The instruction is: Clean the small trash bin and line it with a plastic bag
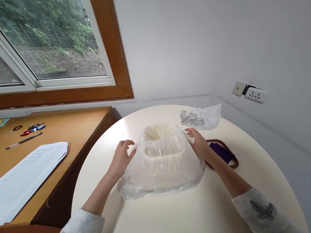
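A small cream bin (158,133), its mouth facing up, stands on the round table. A translucent white plastic bag (160,170) lines the inside, folds over the rim and hangs loosely round the outside down to the tabletop. At the bag's left side is my left hand (122,156), fingers curved and apart from the thumb. My right hand (198,143) lies along the opposite side, its fingers stretched toward the bin's upper edge. Neither hand visibly grips the plastic, though light contact with it is possible.
Behind my right hand, a crumpled clear bag (202,117) lies on the round table (171,223). A brown-rimmed frame with dark purple cloth (222,152) sits beside my right forearm. The wooden desk (86,123) at left bears papers (27,178), a pen (24,141) and keys (34,128).
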`<move>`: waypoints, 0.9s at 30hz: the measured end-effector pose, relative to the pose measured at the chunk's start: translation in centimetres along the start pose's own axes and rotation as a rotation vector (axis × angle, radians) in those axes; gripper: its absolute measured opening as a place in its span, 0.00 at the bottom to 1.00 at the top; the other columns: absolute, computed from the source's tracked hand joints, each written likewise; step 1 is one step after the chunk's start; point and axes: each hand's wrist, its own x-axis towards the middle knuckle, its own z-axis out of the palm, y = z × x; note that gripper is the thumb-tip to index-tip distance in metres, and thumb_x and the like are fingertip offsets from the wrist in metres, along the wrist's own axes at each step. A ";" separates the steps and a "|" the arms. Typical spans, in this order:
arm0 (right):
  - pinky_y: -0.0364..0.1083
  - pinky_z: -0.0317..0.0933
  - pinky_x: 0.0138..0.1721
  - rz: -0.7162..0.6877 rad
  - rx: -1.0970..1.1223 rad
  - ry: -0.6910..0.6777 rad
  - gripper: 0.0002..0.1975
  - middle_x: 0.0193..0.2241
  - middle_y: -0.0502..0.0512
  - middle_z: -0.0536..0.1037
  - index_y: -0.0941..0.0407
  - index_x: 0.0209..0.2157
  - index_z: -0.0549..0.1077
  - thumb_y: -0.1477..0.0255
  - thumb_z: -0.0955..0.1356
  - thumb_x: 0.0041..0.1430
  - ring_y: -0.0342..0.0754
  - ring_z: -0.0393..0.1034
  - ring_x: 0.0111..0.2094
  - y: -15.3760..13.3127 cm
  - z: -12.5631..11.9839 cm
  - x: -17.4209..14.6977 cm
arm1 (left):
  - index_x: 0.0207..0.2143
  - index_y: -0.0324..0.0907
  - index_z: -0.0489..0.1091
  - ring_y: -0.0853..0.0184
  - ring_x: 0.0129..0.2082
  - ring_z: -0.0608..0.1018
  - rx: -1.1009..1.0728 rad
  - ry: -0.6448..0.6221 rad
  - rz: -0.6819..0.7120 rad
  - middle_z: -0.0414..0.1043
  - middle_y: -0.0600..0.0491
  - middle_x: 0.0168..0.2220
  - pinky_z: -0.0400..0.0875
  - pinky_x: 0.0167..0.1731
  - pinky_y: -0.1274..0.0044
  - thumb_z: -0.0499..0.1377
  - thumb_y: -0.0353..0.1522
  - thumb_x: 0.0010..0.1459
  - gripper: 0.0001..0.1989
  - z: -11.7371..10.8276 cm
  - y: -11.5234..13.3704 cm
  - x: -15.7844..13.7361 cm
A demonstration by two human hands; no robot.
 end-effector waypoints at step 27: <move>0.51 0.56 0.40 -0.249 -0.495 -0.334 0.09 0.25 0.53 0.71 0.55 0.25 0.66 0.68 0.61 0.58 0.49 0.66 0.30 1.0 0.6 -7.1 | 0.27 0.43 0.70 0.58 0.33 0.73 0.102 -0.315 0.109 0.70 0.47 0.34 0.67 0.33 0.71 0.51 0.42 0.53 0.14 3.0 -0.8 -5.5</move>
